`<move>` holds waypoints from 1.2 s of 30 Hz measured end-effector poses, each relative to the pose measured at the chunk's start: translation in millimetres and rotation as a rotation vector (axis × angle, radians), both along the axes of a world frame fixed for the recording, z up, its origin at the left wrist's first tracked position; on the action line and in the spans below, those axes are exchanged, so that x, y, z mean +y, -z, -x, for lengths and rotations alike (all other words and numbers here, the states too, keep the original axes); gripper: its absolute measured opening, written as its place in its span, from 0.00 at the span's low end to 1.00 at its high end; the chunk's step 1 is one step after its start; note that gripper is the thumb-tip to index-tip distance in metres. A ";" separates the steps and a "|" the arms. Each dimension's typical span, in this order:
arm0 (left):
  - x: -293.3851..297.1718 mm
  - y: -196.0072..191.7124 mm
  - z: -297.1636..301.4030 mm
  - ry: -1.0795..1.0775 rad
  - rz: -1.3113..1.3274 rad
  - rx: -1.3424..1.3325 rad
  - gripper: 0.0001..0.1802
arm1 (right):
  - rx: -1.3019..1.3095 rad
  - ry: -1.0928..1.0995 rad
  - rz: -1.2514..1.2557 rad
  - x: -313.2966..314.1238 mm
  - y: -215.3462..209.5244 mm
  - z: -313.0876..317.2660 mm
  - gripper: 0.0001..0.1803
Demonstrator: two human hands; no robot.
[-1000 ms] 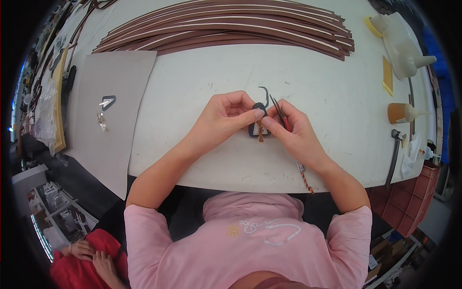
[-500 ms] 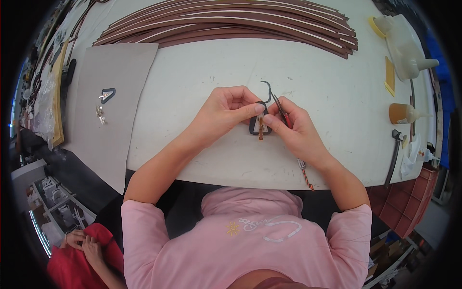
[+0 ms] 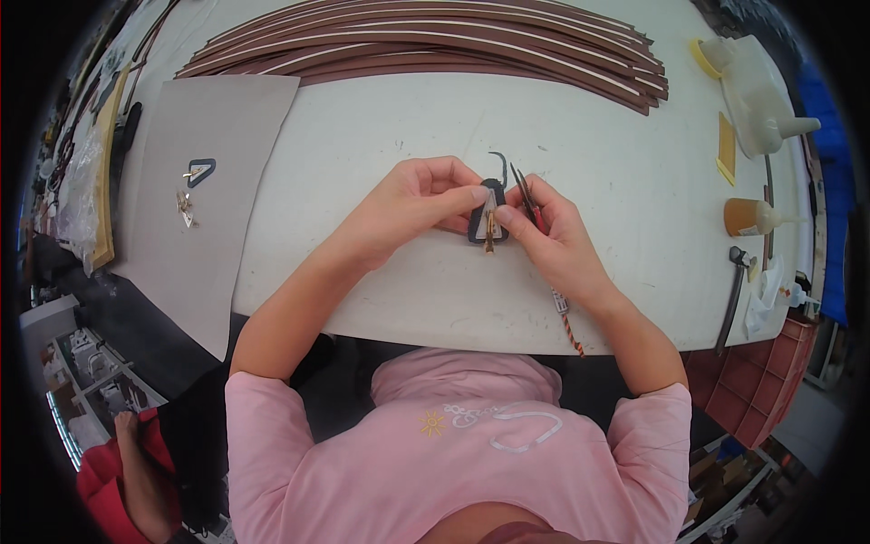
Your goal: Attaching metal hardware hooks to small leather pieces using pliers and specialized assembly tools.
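Observation:
Above the table's near half, my left hand (image 3: 426,199) pinches a small dark triangular frame (image 3: 475,225) at its upper end, thumb on top. A pale middle and a gold-coloured metal clip (image 3: 490,238) show on the frame's face. From its top rises a thin, dark curved strip (image 3: 503,165). My right hand (image 3: 555,222) has its thumb at the right side of the frame and clip. Its fingers also hold slim, pointed dark snips (image 3: 526,192) with red on the grip, points upward. Below that hand hangs an orange-and-black braided cord (image 3: 570,334).
A similar triangular frame (image 3: 201,172) and several gold clips (image 3: 185,207) lie on a grey sheet (image 3: 204,272) at left. Brown strips (image 3: 435,45) span the back. Right are a bottle (image 3: 748,218), a white jug (image 3: 757,100), a hammer-like tool (image 3: 732,299) and a red crate (image 3: 752,385).
The dark frame has turned slightly, showing more of its face. The curved strip at its top looks straighter. At lower left, the person in red has shifted an arm.

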State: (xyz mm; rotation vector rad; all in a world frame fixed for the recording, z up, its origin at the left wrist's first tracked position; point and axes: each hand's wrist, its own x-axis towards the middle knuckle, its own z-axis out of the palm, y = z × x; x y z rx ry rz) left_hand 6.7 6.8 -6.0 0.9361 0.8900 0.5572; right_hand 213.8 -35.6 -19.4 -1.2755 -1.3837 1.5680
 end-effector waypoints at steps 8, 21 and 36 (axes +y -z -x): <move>-4.5 5.5 -1.1 -0.021 -0.099 0.015 0.06 | 0.074 0.048 0.031 -0.5 -4.1 3.1 0.08; -6.2 6.0 -5.4 -0.015 -0.112 0.030 0.06 | 0.113 0.072 0.002 -0.9 3.0 2.1 0.07; 0.1 -0.8 1.9 -0.034 -0.136 0.030 0.05 | 0.006 -0.027 0.066 0.9 -16.4 0.8 0.09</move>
